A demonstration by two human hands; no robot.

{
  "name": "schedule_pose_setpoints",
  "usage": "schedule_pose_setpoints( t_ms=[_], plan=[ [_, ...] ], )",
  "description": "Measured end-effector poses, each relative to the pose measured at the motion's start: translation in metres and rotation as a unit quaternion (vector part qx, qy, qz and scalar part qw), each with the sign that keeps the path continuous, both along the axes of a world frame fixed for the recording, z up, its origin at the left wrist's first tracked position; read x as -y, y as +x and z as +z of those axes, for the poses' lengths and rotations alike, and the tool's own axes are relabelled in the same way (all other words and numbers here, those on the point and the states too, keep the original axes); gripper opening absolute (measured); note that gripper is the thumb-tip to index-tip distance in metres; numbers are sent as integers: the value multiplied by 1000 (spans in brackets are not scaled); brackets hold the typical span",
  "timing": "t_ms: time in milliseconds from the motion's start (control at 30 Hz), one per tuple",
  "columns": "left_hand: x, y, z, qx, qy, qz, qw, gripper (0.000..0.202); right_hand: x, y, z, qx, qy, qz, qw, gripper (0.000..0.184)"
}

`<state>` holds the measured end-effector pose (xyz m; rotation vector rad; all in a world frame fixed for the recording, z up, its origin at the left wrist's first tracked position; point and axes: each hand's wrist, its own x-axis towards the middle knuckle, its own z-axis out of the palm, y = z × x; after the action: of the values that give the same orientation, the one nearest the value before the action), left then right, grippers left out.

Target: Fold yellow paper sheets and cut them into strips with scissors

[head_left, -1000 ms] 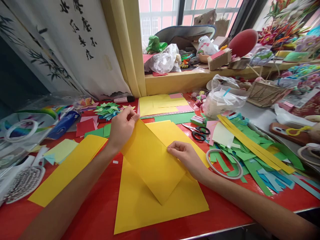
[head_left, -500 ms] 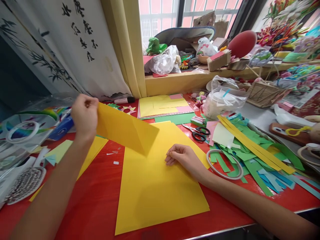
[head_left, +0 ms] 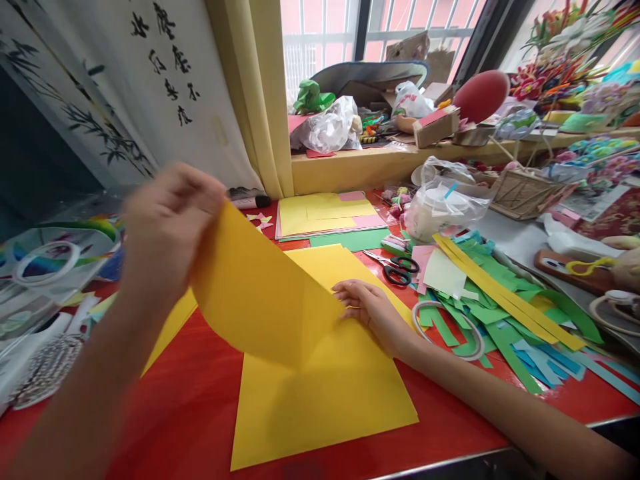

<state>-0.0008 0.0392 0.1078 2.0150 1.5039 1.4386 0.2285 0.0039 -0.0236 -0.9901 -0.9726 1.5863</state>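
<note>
My left hand (head_left: 173,233), slightly blurred, is closed on one end of an orange-yellow paper sheet (head_left: 265,293) and lifts it, so that the sheet bows downward toward the right. Below it, larger yellow paper (head_left: 330,413) lies flat on the red table. My right hand (head_left: 367,310) rests over the right side of this flat paper, its fingers loosely bent and apart. The far corner of the raised sheet comes up to these fingertips; whether they touch it is unclear.
Right of the paper are black-handled scissors (head_left: 399,270), a white tape roll (head_left: 481,343) and a heap of green paper strips (head_left: 505,320). Stacked coloured paper (head_left: 295,217) lies at the back. On the left are more yellow paper (head_left: 173,327) and a hairbrush (head_left: 55,367).
My left hand has come nearer and to the right, bringing the raised sheet's far corner to my right hand. The fingers of my right hand have spread a little.
</note>
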Motion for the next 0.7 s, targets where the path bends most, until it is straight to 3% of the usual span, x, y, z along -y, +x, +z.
schedule_pose_setpoints(
  t_ms=[67, 133, 233, 300, 700],
  plan=[
    [-1, 23, -14, -17, -110, -90, 990, 20, 1, -1, 3, -13, -7, 15, 1000, 24],
    [-4, 44, -35, -50, -221, -129, 965, 24, 3, -3, 6, -25, -16, 42, 999, 25],
    [-4, 65, -66, -79, -264, -174, 945, 23, 8, -4, 9, -26, -25, 68, 997, 24],
    [1, 73, -79, -91, -261, -187, 943, 23, 10, -4, 10, -18, -26, 72, 997, 20],
    [16, 82, -94, -114, -223, -187, 950, 19, 11, -3, 8, 7, -37, 46, 998, 18]
  ],
)
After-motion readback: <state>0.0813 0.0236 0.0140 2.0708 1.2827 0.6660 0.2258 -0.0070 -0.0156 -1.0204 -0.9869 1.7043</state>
